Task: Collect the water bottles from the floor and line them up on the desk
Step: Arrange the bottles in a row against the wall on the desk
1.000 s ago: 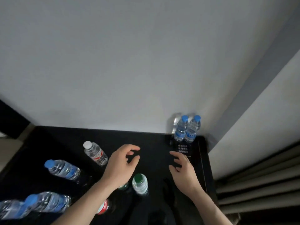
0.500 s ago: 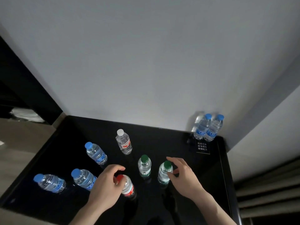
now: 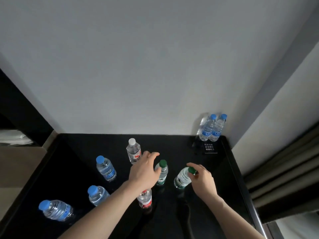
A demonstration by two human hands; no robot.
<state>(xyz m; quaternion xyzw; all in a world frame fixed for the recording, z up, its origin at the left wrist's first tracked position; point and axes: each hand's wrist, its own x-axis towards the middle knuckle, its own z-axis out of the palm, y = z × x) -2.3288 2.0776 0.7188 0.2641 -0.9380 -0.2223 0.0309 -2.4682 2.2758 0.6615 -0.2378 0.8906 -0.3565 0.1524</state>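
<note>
— Bottles on the black worktop [image 3: 72,152], how many?

— Nine that I can count. Two blue-capped ones [image 3: 211,129] stand side by side in the far right corner against the grey wall [image 3: 138,66], just behind a small black sign with white print [image 3: 209,147]. Three more blue-capped bottles run down the left side: one [image 3: 105,168] farther back, one [image 3: 96,194] partly behind the left forearm, one [image 3: 55,209] nearest the front edge.

— And in the middle?

— A white-capped bottle with a red-marked label [image 3: 133,150] stands farthest back. A green-capped bottle [image 3: 162,172] stands just right of the left hand [image 3: 144,171]. A second green-capped bottle [image 3: 183,178] tilts toward the right hand [image 3: 202,180]. A red-labelled bottle [image 3: 145,199] sits below the left wrist, its cap hidden.

— What are the hands doing?

— The right hand pinches the cap of the tilted green-capped bottle, fingers curled round its top. The left hand hovers with fingers spread and loosely bent; its thumb lies against the neck of the upright green-capped bottle, but whether it really grips I cannot tell.

— Anything off the worktop?

— A dark curtain [image 3: 283,169] hangs at the right, and something white and folded [image 3: 13,138] lies on a dark shelf at the far left.
</note>
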